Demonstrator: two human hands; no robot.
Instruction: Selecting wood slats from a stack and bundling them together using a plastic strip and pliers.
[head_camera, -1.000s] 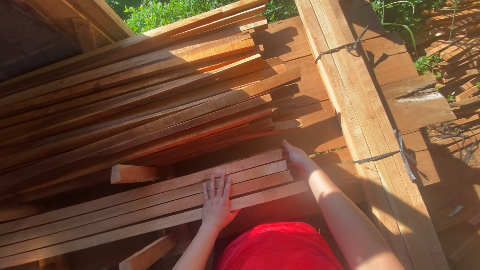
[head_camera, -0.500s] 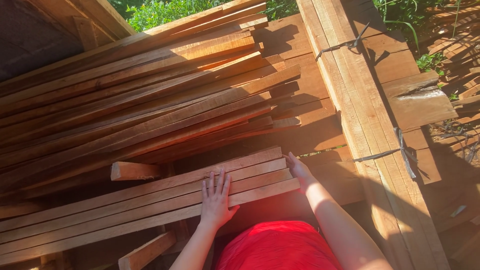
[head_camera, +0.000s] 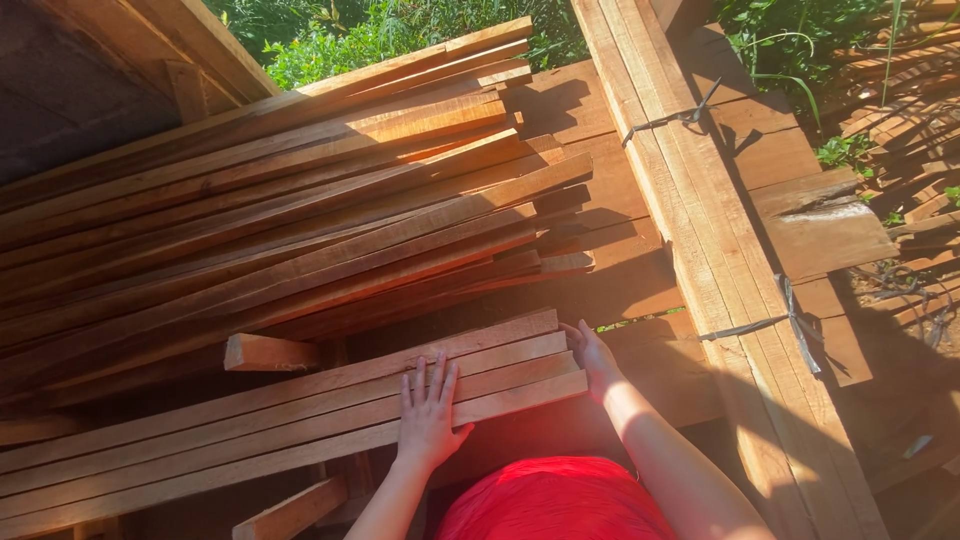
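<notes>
Left hand (head_camera: 428, 415) flat, fingers spread, palm down on row of four slats (head_camera: 250, 430). Right hand (head_camera: 592, 358) open against slats' right ends. Slats side by side, below big loose pile (head_camera: 280, 230). Wire-tied plank bundle (head_camera: 700, 240) to right.

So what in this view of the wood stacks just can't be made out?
- Left ends of the row of four slats under the left hand: cut off by the picture's left edge.
- Right hand fingertips at the slat ends: curled out of sight, so the grip is unclear.
- What the slats rest on: lost in deep shadow.
- Far end of the wire-tied plank bundle: runs off the top edge.
</notes>
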